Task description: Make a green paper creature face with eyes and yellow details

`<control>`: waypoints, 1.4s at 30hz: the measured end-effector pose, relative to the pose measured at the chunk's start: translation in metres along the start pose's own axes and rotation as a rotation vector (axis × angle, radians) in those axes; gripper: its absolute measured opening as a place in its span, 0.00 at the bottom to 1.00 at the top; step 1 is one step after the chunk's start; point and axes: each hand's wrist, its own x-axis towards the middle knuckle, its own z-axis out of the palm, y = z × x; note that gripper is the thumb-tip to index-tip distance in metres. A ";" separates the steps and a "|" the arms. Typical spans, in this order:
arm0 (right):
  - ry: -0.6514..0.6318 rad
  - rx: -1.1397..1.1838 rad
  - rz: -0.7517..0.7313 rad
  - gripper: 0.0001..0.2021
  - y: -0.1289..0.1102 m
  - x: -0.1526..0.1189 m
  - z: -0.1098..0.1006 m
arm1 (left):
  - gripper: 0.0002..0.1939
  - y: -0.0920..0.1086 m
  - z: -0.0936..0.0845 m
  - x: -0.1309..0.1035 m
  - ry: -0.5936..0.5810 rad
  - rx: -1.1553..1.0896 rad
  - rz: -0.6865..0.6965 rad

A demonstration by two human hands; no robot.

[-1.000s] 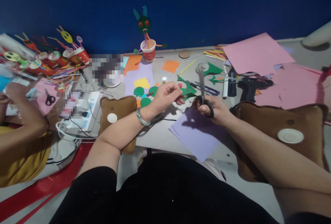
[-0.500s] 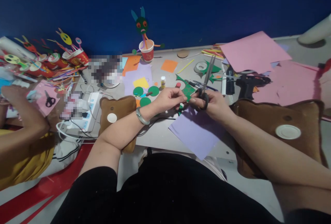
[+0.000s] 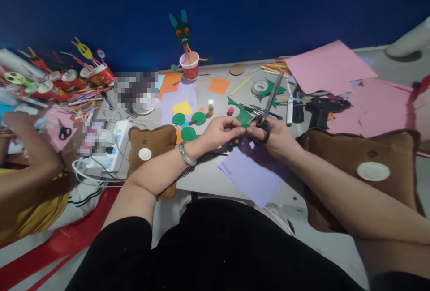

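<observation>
Between the fingertips of my left hand [image 3: 223,133] is a small piece of green paper [image 3: 246,126]. My right hand [image 3: 278,138] is closed around the dark handles of a pair of scissors [image 3: 273,94], whose blades point up and away from me. Its thumb and finger meet the same green piece, so both hands touch at it. Directly beyond lies a spiky green paper offcut [image 3: 242,112]. Cut green circles [image 3: 188,134] lie to the left of my left hand, and a purple sheet [image 3: 254,170] lies below both hands.
A glue stick [image 3: 210,107] stands mid-table. Behind it is a paper cup with a green puppet [image 3: 190,67]. A black glue gun [image 3: 322,112] and pink sheets [image 3: 332,67] lie right. Brown cushions [image 3: 336,161] flank me; a power strip [image 3: 117,147] and another person's arm [image 3: 33,161] are left.
My left hand has shifted slightly right and closer to my right hand. The green piece now shows less between the fingers. The scissors are still in my right hand, blades upward.
</observation>
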 end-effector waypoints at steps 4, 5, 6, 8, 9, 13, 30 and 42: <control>-0.052 -0.070 -0.065 0.25 -0.003 0.000 -0.002 | 0.28 0.004 0.000 -0.002 0.058 0.011 0.051; -0.074 -0.094 -0.078 0.26 -0.005 0.000 -0.003 | 0.27 0.006 -0.001 -0.002 0.082 0.011 0.065; -0.099 -0.119 -0.086 0.27 -0.007 0.000 -0.004 | 0.26 0.008 -0.002 -0.003 0.105 0.005 0.079; -0.159 -0.172 -0.090 0.30 -0.011 0.001 -0.005 | 0.24 0.012 -0.004 -0.003 0.145 -0.018 0.104; -0.191 -0.197 -0.085 0.31 -0.013 0.001 -0.006 | 0.23 0.013 -0.005 -0.003 0.162 -0.025 0.113; -0.308 -0.281 -0.016 0.34 -0.018 0.000 -0.004 | 0.19 0.014 -0.009 -0.002 0.207 -0.011 0.138; -0.431 -0.263 0.058 0.34 -0.008 0.003 -0.007 | 0.20 0.015 -0.010 -0.001 0.198 -0.028 0.159; -0.443 -0.277 0.073 0.33 -0.011 0.004 -0.009 | 0.21 0.016 -0.012 -0.002 0.200 -0.008 0.155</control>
